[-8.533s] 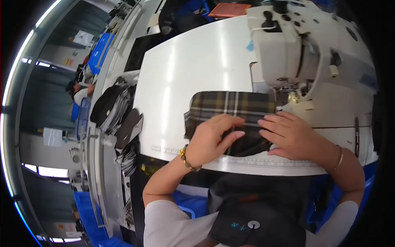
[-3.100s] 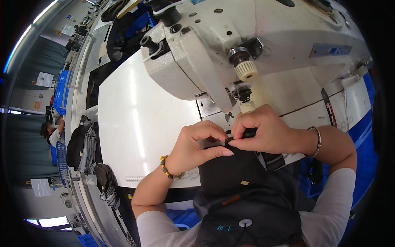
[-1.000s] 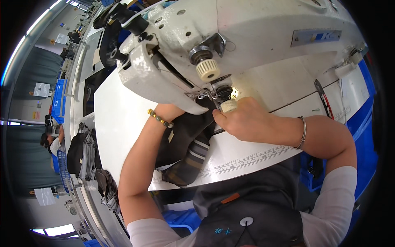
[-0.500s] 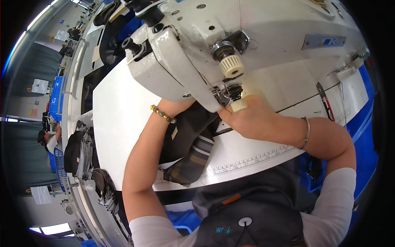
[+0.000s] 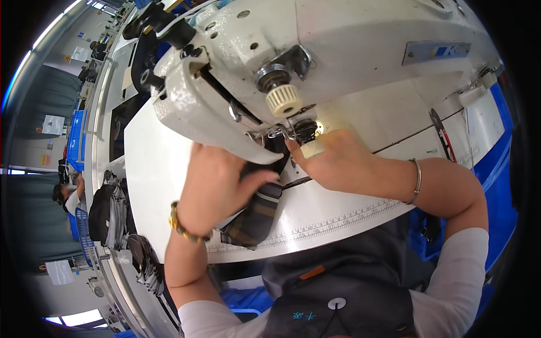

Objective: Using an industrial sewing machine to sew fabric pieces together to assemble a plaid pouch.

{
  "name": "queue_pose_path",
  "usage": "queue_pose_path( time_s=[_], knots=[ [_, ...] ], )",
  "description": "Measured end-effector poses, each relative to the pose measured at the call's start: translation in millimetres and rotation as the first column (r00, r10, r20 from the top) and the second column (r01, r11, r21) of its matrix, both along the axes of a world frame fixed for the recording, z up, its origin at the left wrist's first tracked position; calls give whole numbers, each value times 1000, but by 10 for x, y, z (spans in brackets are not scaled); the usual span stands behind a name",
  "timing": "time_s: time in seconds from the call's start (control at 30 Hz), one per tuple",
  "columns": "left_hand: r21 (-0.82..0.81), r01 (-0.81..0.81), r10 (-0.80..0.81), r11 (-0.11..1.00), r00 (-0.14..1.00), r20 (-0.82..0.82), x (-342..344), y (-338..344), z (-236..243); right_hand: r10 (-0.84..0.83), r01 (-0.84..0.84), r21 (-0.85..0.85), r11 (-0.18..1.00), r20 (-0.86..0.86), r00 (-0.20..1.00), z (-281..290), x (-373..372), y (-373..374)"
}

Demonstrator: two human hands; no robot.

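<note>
- Head view: a dark, brown-and-grey plaid piece of cloth [image 5: 256,219] is laid on the smooth white table [image 5: 149,186], its far part partly covered by the white metal sewing machine [image 5: 360,62].
- The bare left hand [image 5: 214,183] is held at the cloth's left side, thumb spread; its fingertips are hidden, so its grip cannot be told.
- The bare right hand [image 5: 338,163] is placed by the cloth's far right edge; whether its grip is closed cannot be told.
- Red-and-black metal snips [image 5: 442,135] are set farther right.
</note>
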State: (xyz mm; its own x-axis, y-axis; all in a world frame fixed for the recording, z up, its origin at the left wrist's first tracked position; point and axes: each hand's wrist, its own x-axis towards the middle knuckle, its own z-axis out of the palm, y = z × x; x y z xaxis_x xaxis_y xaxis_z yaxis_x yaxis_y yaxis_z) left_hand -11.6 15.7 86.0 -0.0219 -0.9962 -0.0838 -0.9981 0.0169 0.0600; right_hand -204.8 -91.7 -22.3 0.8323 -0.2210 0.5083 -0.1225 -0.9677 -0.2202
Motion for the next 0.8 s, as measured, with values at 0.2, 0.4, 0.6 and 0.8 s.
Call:
queue_pose_path(
  time_s=[0.2,0.4,0.6,0.8],
  knots=[
    [-117,171,-180,978,981,-72,-54,163,-277,47,-46,13,999,-48,998,121,-29,103],
    [-297,118,-147,948,986,-76,135,93,-317,132,-132,-10,991,11,991,81,11,122],
    [-365,83,-161,927,969,-188,75,4,-494,175,-178,-4,984,-184,967,166,-59,131],
    [-492,74,-196,868,960,-201,78,-91,-697,196,-195,21,981,-142,970,144,-60,115]
  ],
)
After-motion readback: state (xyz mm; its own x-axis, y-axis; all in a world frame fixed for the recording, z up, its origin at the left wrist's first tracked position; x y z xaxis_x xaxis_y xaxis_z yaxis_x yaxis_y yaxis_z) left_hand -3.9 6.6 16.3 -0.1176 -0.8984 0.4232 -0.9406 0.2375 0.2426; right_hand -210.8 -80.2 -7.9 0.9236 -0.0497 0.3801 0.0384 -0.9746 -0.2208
